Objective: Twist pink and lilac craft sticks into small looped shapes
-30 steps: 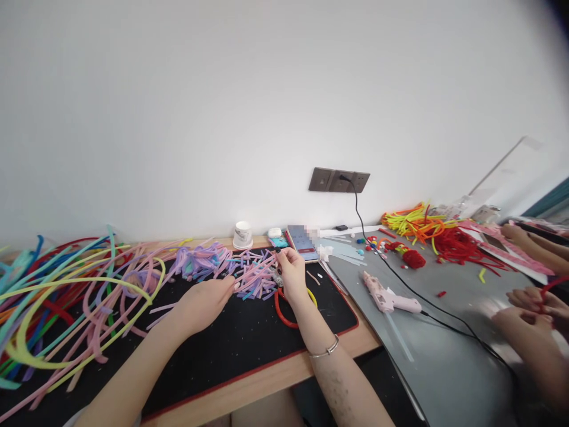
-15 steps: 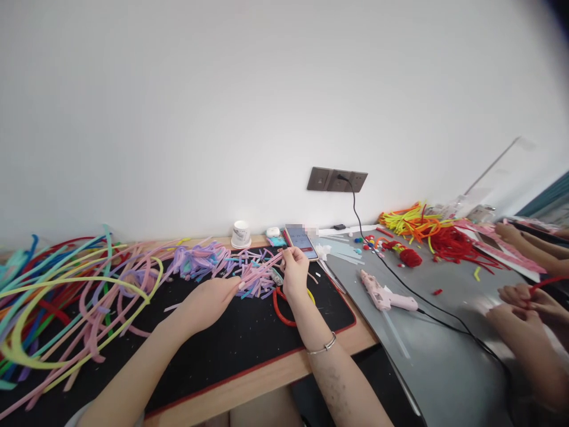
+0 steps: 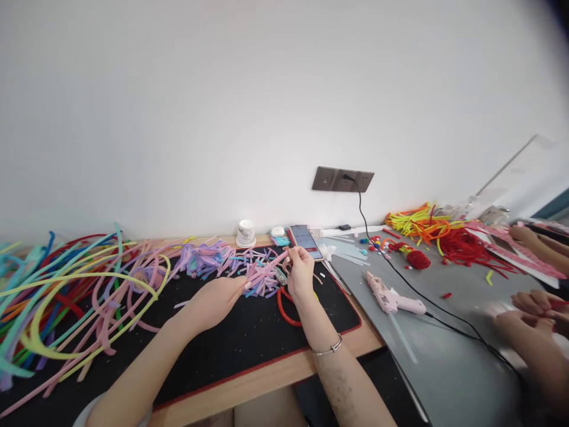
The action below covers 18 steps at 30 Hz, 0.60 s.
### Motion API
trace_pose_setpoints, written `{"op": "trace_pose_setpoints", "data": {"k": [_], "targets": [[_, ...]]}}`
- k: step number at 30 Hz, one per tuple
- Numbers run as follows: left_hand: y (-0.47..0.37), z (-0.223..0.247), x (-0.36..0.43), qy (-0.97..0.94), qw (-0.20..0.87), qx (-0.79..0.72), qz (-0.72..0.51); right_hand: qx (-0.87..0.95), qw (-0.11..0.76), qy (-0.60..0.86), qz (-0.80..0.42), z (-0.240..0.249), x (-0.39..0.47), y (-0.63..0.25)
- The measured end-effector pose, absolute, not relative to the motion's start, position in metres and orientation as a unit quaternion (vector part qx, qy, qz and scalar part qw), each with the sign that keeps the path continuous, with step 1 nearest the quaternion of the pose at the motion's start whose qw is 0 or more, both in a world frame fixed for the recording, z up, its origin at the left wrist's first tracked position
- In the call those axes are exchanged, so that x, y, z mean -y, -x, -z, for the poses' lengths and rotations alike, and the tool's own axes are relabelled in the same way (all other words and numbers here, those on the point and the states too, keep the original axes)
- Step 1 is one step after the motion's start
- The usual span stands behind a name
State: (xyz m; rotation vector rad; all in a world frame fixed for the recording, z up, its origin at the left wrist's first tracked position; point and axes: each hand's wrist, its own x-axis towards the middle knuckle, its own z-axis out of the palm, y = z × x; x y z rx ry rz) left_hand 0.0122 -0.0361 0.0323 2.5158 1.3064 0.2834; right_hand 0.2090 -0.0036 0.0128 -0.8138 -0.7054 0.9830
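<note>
Pink pipe cleaners (image 3: 268, 268) stretch between my two hands above the mat. My left hand (image 3: 224, 299) is closed on their near left end, fingers pinched together. My right hand (image 3: 299, 270) pinches the far right end, with the phone (image 3: 306, 242) just behind it. Below the held stems lies a heap of short cut pink, purple and blue pipe cleaner pieces (image 3: 262, 287). Red-handled pliers or cutters (image 3: 284, 311) rest on the mat beside my right wrist, partly hidden by it. How many stems I hold is hard to make out.
Long coloured pipe cleaners (image 3: 89, 296) sprawl over the left of the black mat (image 3: 213, 362). A white paper cup (image 3: 246, 233) stands by the wall. On the grey table are a pink glue gun (image 3: 393, 296), its cord, and red stems (image 3: 466, 249). Another person's hands (image 3: 533, 314) work at right.
The view has shifted slightly, so everything appears a little further right. Both my hands keep their hold on the pink pipe cleaners, with hardly any movement.
</note>
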Motion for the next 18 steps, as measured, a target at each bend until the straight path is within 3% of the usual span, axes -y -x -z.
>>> {"op": "trace_pose_setpoints", "data": {"k": [18], "targets": [[-0.008,-0.027,0.025,-0.847,0.043,-0.523,-0.085,0.323,0.715,0.369,-0.498,-0.010,0.003,-0.208]]}}
